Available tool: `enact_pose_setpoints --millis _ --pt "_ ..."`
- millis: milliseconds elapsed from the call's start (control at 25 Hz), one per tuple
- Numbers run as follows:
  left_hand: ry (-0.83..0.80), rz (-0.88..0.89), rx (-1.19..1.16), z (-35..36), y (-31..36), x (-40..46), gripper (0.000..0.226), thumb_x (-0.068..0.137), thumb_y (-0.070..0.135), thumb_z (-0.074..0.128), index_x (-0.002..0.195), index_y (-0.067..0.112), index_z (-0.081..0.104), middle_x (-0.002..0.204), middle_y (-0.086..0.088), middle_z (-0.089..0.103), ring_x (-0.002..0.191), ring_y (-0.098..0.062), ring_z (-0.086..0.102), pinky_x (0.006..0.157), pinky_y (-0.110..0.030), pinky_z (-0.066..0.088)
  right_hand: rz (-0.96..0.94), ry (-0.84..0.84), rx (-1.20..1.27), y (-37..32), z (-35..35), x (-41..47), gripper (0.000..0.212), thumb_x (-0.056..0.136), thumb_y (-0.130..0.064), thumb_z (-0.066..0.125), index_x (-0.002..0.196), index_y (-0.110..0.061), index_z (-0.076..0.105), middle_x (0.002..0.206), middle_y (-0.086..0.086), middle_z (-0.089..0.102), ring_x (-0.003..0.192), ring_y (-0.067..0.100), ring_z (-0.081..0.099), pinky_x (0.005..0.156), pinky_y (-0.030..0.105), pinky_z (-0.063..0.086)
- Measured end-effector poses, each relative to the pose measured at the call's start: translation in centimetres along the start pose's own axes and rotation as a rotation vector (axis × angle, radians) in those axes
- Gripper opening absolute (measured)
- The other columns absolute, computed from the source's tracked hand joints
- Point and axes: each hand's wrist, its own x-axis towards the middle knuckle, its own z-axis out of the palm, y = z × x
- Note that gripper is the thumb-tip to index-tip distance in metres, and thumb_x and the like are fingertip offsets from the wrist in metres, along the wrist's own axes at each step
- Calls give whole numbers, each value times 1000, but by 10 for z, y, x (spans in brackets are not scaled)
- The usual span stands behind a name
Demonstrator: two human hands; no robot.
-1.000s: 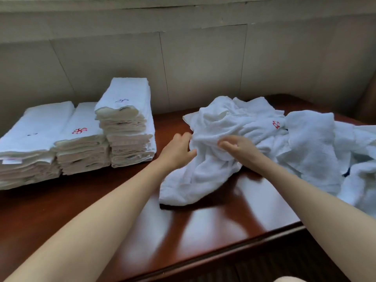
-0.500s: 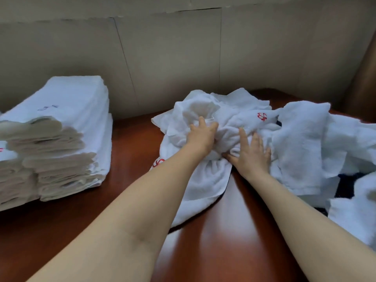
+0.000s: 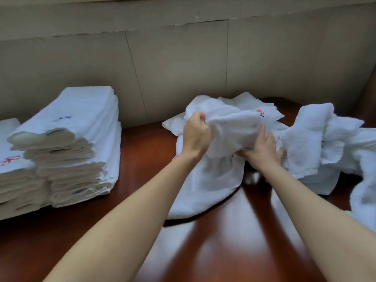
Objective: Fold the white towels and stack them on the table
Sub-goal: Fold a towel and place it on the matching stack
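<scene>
Head view shows a white towel bunched and partly lifted off the table, at about 1 o'clock from the frame's centre. Its lifted part runs roughly from 9 to 3 o'clock between the two hands, while the rest hangs down and trails toward 7 o'clock, ending in a rounded fold lying on the wood. A red mark shows on the cloth near its far edge, toward 2 o'clock.

At the towel's 9 o'clock end, the left hand has its fingers curled tight round a gathered edge, raised above the table. The right hand grips the towel lower down at about 4 o'clock from the left, fingers wrapped into the cloth. Both hands are clamped on the same towel, a little apart, with the cloth stretched between them.

Beyond the right hand, toward 3 o'clock, lies a pile of loose, crumpled white towels, touching the held one and spreading to the frame's right edge.

Well apart at 9 o'clock stands a stack of folded white towels, its long axis running from 7 to 1 o'clock, with a lower stack just beside it at the left edge. A panelled wall rises behind the table.
</scene>
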Motion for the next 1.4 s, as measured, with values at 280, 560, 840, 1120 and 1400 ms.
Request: enact_pose_setpoints --millis 280,560,840,1120,1400 --pt "-349 -266 -440 -180 39 -121 39 97 43 43 87 13 65 79 -3 69 75 -18 65 64 -26 51 -474 -31 482 -111 -15 -168 37 79 -36 48 108 -18 62 102 5 68 97 27 63 78 34 44" --pt "-734 -285 890 -318 -72 -206 23 76 31 65 83 10 58 75 1 59 68 -15 49 56 -24 36 -762 -680 234 -203 20 -297 69 79 -29 72 138 -30 36 93 -5 56 88 9 53 79 26 42" --pt "-763 -609 122 -429 -83 -265 34 83 45 59 90 15 73 80 6 67 69 -6 56 61 -18 43 -735 -1043 -137 -276 43 -325 70 79 -40 72 140 -31 39 76 -6 63 64 5 60 62 18 49" --pt "122 -374 356 -420 -130 -224 18 89 21 64 104 12 68 94 -2 67 90 -14 64 82 -27 50 -948 -1015 166 -310 87 -371 22 73 -23 53 93 -25 60 79 -2 55 82 16 53 69 27 45" --pt "-131 -561 266 -418 -135 -219 41 85 35 68 121 21 55 108 -1 62 94 -16 63 77 -31 55 -763 -1351 390 -303 79 -356 26 76 -11 48 77 -32 65 63 -17 61 61 -4 55 63 19 35"
